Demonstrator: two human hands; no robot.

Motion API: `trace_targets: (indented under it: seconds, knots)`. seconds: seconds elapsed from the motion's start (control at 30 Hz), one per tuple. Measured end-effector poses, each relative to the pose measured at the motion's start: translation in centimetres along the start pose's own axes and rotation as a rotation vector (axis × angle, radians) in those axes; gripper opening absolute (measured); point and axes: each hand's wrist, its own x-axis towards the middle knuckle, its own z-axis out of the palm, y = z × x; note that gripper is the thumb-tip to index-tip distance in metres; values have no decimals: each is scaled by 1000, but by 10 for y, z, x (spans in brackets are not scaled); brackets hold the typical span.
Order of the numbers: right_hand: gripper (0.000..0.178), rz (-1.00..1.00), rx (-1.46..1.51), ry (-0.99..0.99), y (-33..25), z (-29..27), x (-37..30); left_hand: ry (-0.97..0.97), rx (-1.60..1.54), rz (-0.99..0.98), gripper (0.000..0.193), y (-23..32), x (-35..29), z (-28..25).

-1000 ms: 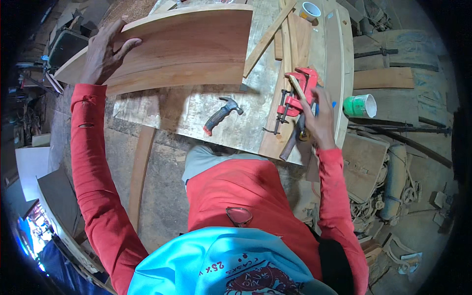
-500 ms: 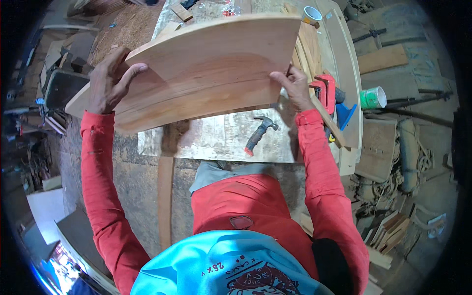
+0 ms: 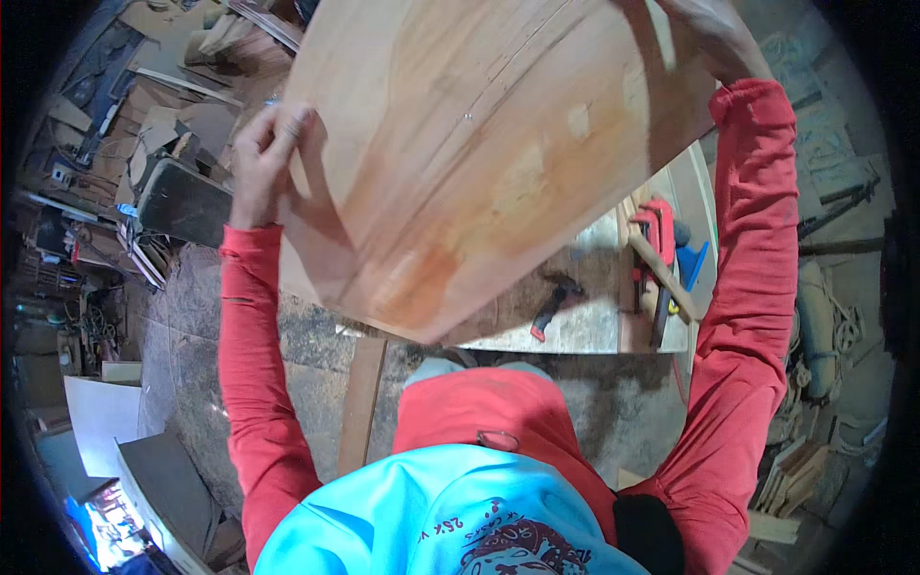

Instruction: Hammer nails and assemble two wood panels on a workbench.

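Observation:
A large reddish-brown wooden board (image 3: pixel 498 163) is held up in front of me, tilted, its broad face toward me. At its left edge, my left hand (image 3: pixel 266 158) grips it with the thumb lying on the face. My right hand (image 3: pixel 714 38) holds the upper right part, its fingers partly hidden and cut off near the picture's rim. Below the board, a claw hammer (image 3: pixel 551 311) with a dark and red handle lies in shadow on the worktable (image 3: pixel 594 331). The board hides most of the table.
Right on the table are a red clamp (image 3: pixel 656 225), a blue tool (image 3: pixel 692 261) and a wooden strip (image 3: pixel 666 273). A narrow plank (image 3: pixel 362 402) lies on the floor near my legs. Wood scraps and a dark padded panel (image 3: pixel 182 206) stand at the left.
The board has been lifted closer and turned, its right end rising and its broad face now toward me. My right hand moved up and right; my left hand shifted slightly right.

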Motion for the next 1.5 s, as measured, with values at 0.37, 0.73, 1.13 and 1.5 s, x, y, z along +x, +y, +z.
trace_targets:
  seconds: [0.37, 0.73, 1.13, 1.5]
  knots:
    - [22, -141, 59, -274, -58, 20, 65, 239, -203, -142, 27, -36, -76, 20]
    - [22, -193, -170, -320, -142, 65, 68, 297, -301, -159, 38, -99, -106, 17]
    - [19, -400, -128, -185, -157, 104, 30, 235, -526, -120, 43, -123, -135, 11]
    - [36, -536, -115, -147, -171, 81, -7, 203, -546, -142, 53, -118, -144, 6]
